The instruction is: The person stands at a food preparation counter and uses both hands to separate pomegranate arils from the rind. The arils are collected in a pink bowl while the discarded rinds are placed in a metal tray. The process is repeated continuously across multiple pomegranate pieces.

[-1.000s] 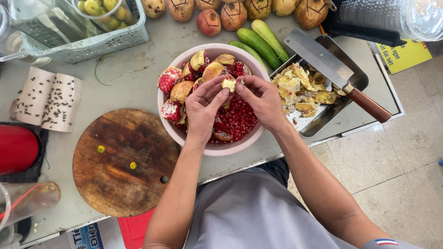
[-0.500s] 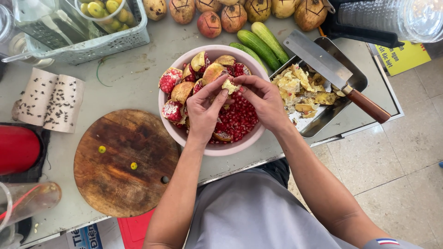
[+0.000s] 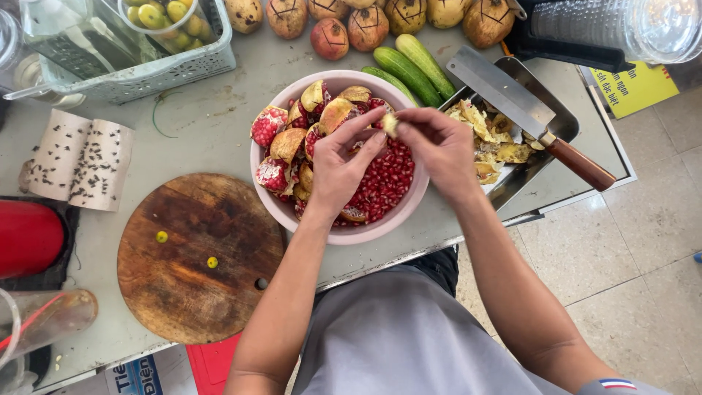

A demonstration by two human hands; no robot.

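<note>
— Over the pink bowl (image 3: 278, 212), what did the hands hold?
— Left hand (image 3: 338, 170) and right hand (image 3: 437, 146) pinched one pale pomegranate piece (image 3: 390, 123) between their fingertips, above the red seeds (image 3: 387, 179).

pomegranate piece held over the pink bowl

a small pale pomegranate piece (image 3: 390, 123) sits pinched between the fingertips of the left hand (image 3: 338, 167) and the right hand (image 3: 439, 146), just above the pink bowl (image 3: 344, 235). the round bowl rests on the counter near its front edge. inside, loose red pomegranate seeds (image 3: 387, 179) fill the right side, while broken pomegranate chunks (image 3: 281, 150), with tan rind and red seeds showing, pile on the left and back.
</note>
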